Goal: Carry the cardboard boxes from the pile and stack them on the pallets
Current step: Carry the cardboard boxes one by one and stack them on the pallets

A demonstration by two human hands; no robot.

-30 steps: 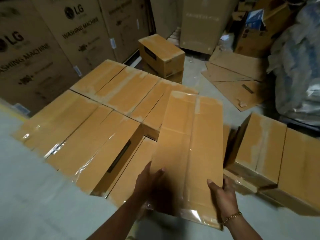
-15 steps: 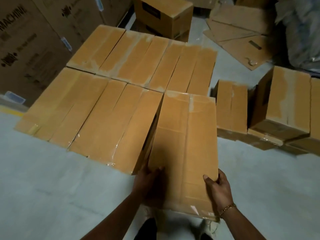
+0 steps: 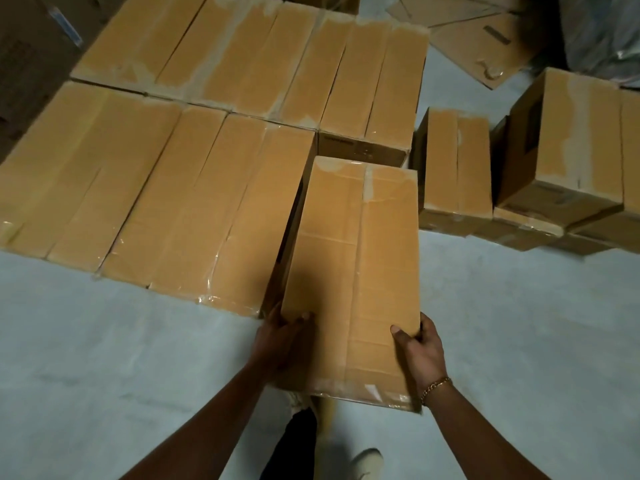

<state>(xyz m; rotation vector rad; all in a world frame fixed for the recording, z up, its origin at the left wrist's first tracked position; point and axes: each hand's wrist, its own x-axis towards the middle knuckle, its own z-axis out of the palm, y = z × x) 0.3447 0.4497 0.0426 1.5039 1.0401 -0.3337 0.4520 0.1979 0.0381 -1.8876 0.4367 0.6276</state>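
I hold a long taped cardboard box [image 3: 353,265] with both hands at its near end. My left hand [image 3: 280,341] grips the near left corner, thumb on top. My right hand [image 3: 420,348], with a gold bracelet on its wrist, grips the near right edge. The box sits low at the front right corner of a flat layer of stacked boxes [image 3: 194,161], right beside the layer's front row. The pallet under the layer is hidden.
A pile of similar boxes [image 3: 561,161] lies on the grey floor to the right. Flattened cardboard sheets [image 3: 485,39] lie at the back right. Large printed cartons [image 3: 24,53] stand at the far left. My shoe [image 3: 367,459] shows below the box.
The box has come down from above the stack to the open spot at the layer's front right. My view has tilted further down and both hands keep their grip.
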